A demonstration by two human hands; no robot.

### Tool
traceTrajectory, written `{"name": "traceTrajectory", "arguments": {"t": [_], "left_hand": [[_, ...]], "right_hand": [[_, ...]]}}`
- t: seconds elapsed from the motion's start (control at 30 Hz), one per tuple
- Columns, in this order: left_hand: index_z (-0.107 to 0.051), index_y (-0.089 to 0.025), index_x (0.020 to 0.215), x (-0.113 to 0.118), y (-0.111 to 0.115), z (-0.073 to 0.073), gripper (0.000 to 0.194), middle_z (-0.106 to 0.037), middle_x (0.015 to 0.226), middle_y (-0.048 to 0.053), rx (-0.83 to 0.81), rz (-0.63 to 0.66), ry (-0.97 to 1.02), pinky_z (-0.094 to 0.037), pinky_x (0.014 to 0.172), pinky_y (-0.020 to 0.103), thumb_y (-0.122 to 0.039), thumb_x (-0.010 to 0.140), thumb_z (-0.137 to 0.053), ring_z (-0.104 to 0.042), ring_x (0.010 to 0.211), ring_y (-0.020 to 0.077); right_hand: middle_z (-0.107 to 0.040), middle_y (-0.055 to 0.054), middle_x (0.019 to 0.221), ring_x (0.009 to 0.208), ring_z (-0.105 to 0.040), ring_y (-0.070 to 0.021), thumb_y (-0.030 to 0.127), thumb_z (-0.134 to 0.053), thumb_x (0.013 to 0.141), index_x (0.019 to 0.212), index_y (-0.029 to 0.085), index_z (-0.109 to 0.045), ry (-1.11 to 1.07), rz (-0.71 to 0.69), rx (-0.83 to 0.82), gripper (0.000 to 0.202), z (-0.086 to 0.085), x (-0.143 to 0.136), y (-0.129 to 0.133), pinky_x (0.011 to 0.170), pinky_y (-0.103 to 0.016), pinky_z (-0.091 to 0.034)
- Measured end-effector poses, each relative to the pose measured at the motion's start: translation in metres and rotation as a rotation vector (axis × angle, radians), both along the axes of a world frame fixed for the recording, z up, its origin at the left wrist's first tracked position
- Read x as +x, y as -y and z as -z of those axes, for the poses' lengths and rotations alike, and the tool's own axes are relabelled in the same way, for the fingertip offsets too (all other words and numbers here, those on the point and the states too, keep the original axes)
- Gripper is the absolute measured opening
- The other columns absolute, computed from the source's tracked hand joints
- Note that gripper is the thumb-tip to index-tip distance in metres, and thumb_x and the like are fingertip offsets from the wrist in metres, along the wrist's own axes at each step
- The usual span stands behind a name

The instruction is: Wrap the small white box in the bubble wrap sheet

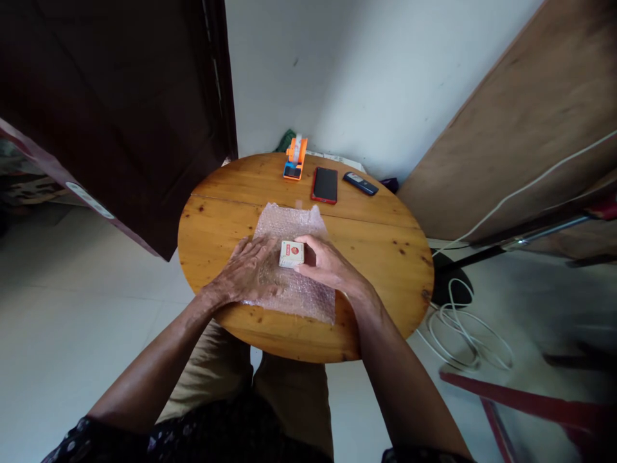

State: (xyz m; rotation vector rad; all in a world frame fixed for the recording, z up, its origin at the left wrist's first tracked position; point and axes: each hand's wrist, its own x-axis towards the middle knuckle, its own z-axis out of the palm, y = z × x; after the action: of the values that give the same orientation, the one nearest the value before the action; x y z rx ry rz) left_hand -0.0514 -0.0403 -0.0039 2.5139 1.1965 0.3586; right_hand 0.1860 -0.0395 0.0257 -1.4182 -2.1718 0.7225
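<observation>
A sheet of bubble wrap (308, 296) lies flat on the round wooden table (380, 257) in front of me. On the middle of the sheet is a small white box (292, 254) with a red printed label. My right hand (330, 262) grips the box from its right side, thumb at the near edge and index finger at the far edge. My left hand (248, 270) rests flat on the left part of the bubble wrap, fingers spread, just left of the box.
At the table's far side stand an orange and blue tape dispenser (295, 157), a phone with a red case (324, 185) and a dark handheld device (360, 183). A wall (337, 77) rises behind. Coiled white cable (467, 341) lies on the floor at right.
</observation>
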Motion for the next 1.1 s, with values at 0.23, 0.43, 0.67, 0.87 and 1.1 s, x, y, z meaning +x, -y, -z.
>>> {"name": "traceTrajectory", "arguments": {"t": [0.23, 0.43, 0.67, 0.87, 1.1], "left_hand": [[-0.043, -0.020, 0.147, -0.017, 0.023, -0.010, 0.071, -0.049, 0.151, 0.012, 0.062, -0.057, 0.227, -0.030, 0.119, 0.054, -0.050, 0.086, -0.062, -0.031, 0.147, 0.0361], [-0.064, -0.022, 0.123, -0.024, 0.063, -0.015, 0.042, -0.063, 0.133, 0.011, 0.216, 0.058, 0.130, -0.025, 0.119, 0.062, -0.030, 0.081, -0.066, -0.040, 0.142, 0.0347], [-0.068, -0.024, 0.094, -0.010, 0.063, -0.020, 0.017, -0.073, 0.108, 0.004, 0.280, 0.125, -0.010, -0.026, 0.119, 0.057, -0.016, 0.090, -0.053, -0.057, 0.125, 0.0251], [-0.064, -0.022, 0.085, -0.001, 0.058, -0.017, 0.017, -0.073, 0.104, 0.003, 0.314, 0.132, 0.039, -0.030, 0.118, 0.054, -0.013, 0.090, -0.050, -0.065, 0.110, 0.0216], [-0.063, -0.022, 0.085, 0.003, 0.047, -0.022, 0.014, -0.074, 0.087, 0.002, 0.250, -0.080, 0.332, -0.052, 0.096, 0.039, -0.021, 0.089, -0.050, -0.069, 0.086, 0.0186]], "right_hand": [[-0.064, -0.007, 0.130, 0.118, -0.062, -0.0236, 0.025, -0.062, 0.083, 0.129, 0.026, -0.056, -0.248, -0.006, -0.115, 0.046, -0.007, 0.009, 0.003, 0.101, -0.043, -0.048], [-0.064, -0.008, 0.133, 0.120, -0.061, -0.0230, 0.024, -0.062, 0.085, 0.128, 0.025, -0.058, -0.359, -0.009, -0.159, 0.043, -0.007, 0.011, 0.005, 0.104, -0.045, -0.048], [-0.067, -0.005, 0.126, 0.120, -0.061, -0.0216, 0.026, -0.049, 0.093, 0.119, 0.026, -0.065, -0.309, 0.052, -0.059, 0.030, -0.002, 0.010, -0.001, 0.106, -0.044, -0.044], [-0.068, -0.004, 0.124, 0.113, -0.064, -0.0218, 0.024, -0.061, 0.085, 0.120, 0.025, -0.062, -0.314, -0.007, -0.110, 0.035, -0.012, 0.007, 0.006, 0.101, -0.040, -0.048], [-0.071, -0.004, 0.111, 0.103, -0.065, -0.0236, 0.011, -0.068, 0.073, 0.114, 0.024, -0.064, -0.174, -0.003, -0.064, 0.043, -0.007, 0.002, 0.004, 0.095, -0.040, -0.049]]}}
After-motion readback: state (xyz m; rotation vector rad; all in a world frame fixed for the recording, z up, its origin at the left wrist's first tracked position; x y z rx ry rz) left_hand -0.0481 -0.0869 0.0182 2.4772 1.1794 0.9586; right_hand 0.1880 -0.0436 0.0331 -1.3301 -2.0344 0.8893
